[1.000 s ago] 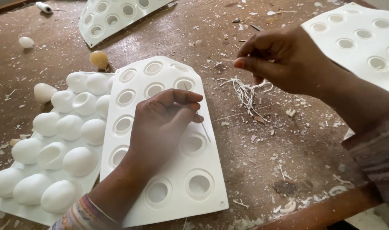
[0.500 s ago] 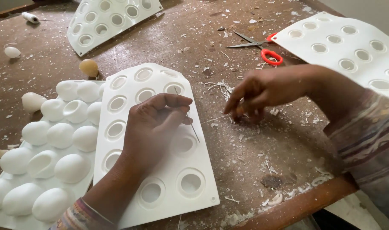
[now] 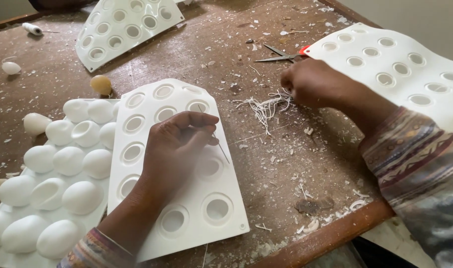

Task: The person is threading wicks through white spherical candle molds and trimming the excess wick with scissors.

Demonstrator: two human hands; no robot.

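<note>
**Two hands, a needle and a tangle of white string**

Two bare hands work over a worn wooden table point(image 3: 196, 44) littered with white flakes. The left hand point(image 3: 179, 144) rests on a flat white mould tray point(image 3: 221, 218) with round holes, its thumb and fingers pinched shut on a thin metal needle point(image 3: 221, 149) that slants across the tray's surface — the tip points toward the near right. The right hand point(image 3: 313, 82) is curled closed over one end of a loose bundle of white strings point(image 3: 263, 106), which lies on the bare wood between the mould tray and the right-hand sheet; the fingers grip the strands at the bundle's right edge.

Left of the mould tray, and partly tucked under it, sits another tray filled with white egg-shaped casts point(image 3: 67, 161). A yellowish egg point(image 3: 101, 84) and a cream one point(image 3: 35, 123) lie loose on the table beyond them. Two more perforated white sheets lie further off — one at the top left point(image 3: 100, 47), one at the right point(image 3: 434, 106). Scissors point(image 3: 281, 54) with a red handle lie just beyond the right hand, touching the right sheet's edge. A small white spool point(image 3: 32, 29) sits at the far left.
</note>
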